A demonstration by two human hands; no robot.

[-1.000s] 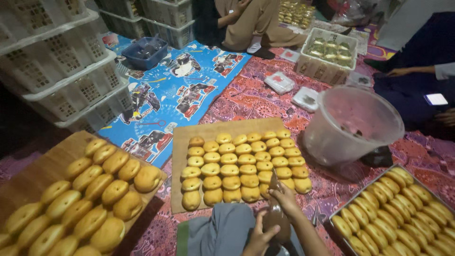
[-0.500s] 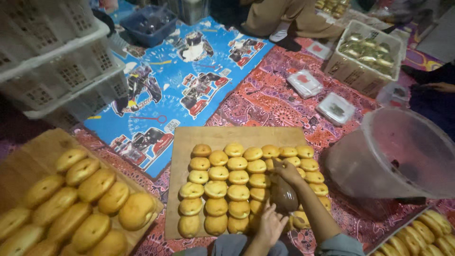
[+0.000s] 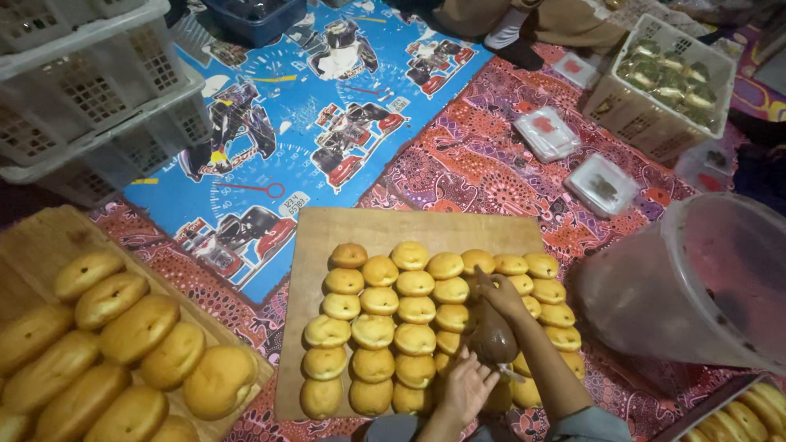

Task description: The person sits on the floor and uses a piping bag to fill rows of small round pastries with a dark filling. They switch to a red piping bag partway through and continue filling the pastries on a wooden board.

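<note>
Both hands have come forward over the wooden board [image 3: 327,237] since a second ago. The right hand [image 3: 501,296] is gripping the brown piping bag [image 3: 491,337] near its tip at a bun [image 3: 479,262], while the left hand [image 3: 467,385] is closing around the bag's tail; filling is under way.

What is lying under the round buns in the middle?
A flat wooden board lies under the buns; its bare top edge shows. The hands and brown bag hide some buns.
</note>
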